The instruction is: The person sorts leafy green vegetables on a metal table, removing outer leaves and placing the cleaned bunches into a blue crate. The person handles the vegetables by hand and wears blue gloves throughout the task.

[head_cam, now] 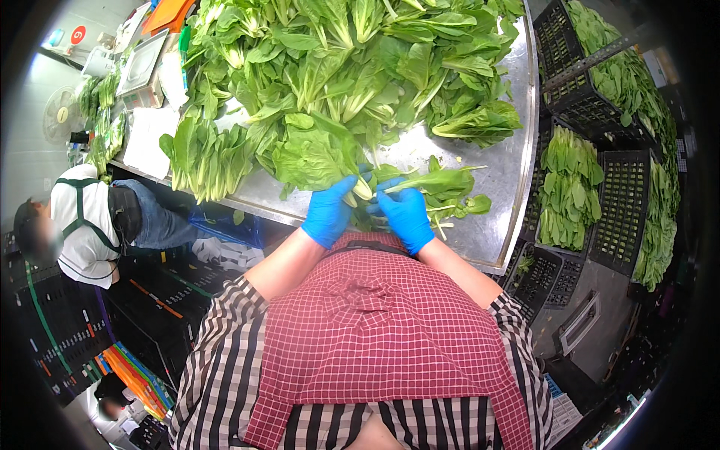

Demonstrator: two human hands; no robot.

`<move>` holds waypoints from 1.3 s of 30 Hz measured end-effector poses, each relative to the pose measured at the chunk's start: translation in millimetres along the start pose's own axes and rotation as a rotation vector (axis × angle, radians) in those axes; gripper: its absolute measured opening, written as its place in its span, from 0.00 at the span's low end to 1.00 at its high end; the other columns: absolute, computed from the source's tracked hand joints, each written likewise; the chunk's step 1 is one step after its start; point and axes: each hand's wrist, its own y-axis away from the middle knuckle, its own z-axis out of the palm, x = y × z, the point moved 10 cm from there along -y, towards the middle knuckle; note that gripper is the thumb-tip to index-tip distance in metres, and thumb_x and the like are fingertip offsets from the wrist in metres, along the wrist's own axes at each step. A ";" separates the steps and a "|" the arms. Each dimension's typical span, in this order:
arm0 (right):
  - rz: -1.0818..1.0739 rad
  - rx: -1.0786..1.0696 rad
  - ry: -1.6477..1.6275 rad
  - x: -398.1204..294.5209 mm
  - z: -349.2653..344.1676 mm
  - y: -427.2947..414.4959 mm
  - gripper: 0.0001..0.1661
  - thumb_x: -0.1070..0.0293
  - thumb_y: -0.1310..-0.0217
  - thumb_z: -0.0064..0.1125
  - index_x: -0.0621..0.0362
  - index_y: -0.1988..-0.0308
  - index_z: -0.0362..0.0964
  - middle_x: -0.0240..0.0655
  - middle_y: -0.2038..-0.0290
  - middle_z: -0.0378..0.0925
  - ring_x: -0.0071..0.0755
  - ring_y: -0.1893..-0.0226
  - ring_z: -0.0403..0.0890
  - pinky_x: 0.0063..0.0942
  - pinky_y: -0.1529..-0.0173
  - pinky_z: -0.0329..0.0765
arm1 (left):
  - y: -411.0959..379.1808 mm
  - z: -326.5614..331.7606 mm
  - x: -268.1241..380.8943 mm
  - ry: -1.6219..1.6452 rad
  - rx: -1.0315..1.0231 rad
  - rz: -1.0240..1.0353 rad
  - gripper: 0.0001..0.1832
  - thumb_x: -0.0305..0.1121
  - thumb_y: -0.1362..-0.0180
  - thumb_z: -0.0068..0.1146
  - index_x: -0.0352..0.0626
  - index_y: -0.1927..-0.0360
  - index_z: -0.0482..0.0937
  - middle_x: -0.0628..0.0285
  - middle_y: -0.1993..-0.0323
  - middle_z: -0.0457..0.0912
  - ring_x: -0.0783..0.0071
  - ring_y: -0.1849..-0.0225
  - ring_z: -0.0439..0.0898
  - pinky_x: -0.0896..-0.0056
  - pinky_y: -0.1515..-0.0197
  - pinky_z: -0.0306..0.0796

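Observation:
My left hand [329, 211], in a blue glove, grips a leafy green head [315, 154] near its pale stem base. Its broad leaves point up and left over the metal table. Close beside that base, my right hand [406, 211], also gloved in blue, pinches the pale stalk of a single leaf [441, 183] that stretches to the right. Below it lie several loose leaves and stalks [453, 205]. A large heap of leafy greens [349, 62] covers the far part of the table. To the left, a bunch of greens [208, 154] is lined up with stems toward me.
The metal table [478, 242] has a raised rim along its right side. Beyond it stand black plastic crates [621, 208] with stacked greens [569, 191]. A weighing scale [140, 73] sits at the far left. A person [87, 225] in a white shirt is at the left.

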 end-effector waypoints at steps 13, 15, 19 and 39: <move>0.162 0.352 -0.485 19.2 -103.1 -85.8 0.26 0.53 0.41 0.61 0.60 0.52 0.70 0.42 0.59 0.78 0.38 0.67 0.80 0.37 0.63 0.78 | 3.0 3.5 -5.0 -0.039 -0.078 -0.055 0.19 0.30 0.36 0.48 0.38 0.42 0.67 0.52 0.47 0.75 0.59 0.45 0.75 0.48 0.43 0.71; 0.189 0.455 -0.479 29.7 -119.6 -111.8 0.24 0.54 0.42 0.62 0.58 0.53 0.71 0.40 0.61 0.78 0.36 0.69 0.79 0.36 0.66 0.77 | 6.0 12.0 -9.4 -0.057 -0.132 -0.085 0.18 0.30 0.35 0.48 0.38 0.43 0.68 0.52 0.47 0.75 0.59 0.45 0.75 0.50 0.44 0.72; 0.141 0.563 -0.450 27.7 -132.5 -119.9 0.19 0.58 0.42 0.63 0.56 0.56 0.71 0.35 0.70 0.76 0.30 0.78 0.77 0.29 0.75 0.73 | 3.2 13.0 -3.1 -0.159 -0.115 -0.027 0.19 0.26 0.37 0.49 0.37 0.42 0.66 0.54 0.51 0.77 0.63 0.50 0.78 0.57 0.49 0.76; -0.371 0.077 1.089 -86.1 7.3 0.8 0.20 0.53 0.50 0.63 0.57 0.65 0.72 0.41 0.73 0.78 0.50 0.72 0.80 0.40 0.67 0.75 | 10.6 59.6 29.3 -0.360 -0.072 0.178 0.22 0.25 0.46 0.63 0.37 0.47 0.73 0.61 0.54 0.79 0.73 0.55 0.78 0.72 0.50 0.72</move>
